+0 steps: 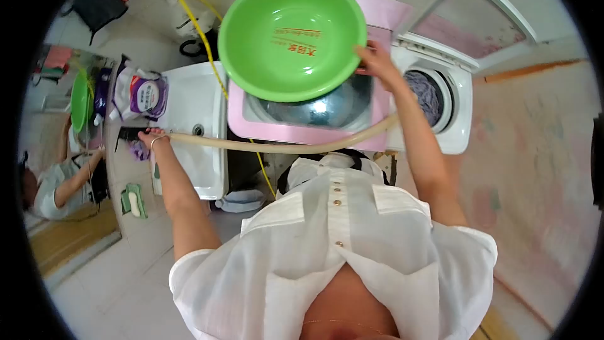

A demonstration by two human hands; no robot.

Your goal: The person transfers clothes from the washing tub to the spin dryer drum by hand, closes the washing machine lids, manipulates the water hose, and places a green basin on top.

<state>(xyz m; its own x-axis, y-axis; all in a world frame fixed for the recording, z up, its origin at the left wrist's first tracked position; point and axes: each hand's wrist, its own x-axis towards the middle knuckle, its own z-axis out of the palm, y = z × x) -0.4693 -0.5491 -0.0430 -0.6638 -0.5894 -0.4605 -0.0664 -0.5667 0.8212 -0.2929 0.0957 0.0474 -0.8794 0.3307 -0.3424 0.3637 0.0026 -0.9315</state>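
A large green basin (270,66) with red lettering inside rests over the pink-edged lid of a washing machine (237,113). My right hand (376,63) grips the basin's right rim, with a finger over the edge. Far to the left, my left hand (153,137) is closed around the end of a beige hose (302,148), beside a dark fitting (131,133) at the sink's left edge. From there the hose runs across the front of the washer, passing under my right forearm towards the spin tub.
Dark laundry (423,94) lies in the round spin tub (445,104), whose lid (478,19) stands raised. A purple-and-white detergent bottle (148,96) stands behind the white sink (220,170). A yellow tube (204,38) hangs down past the basin. A mirror (69,170) covers the left wall.
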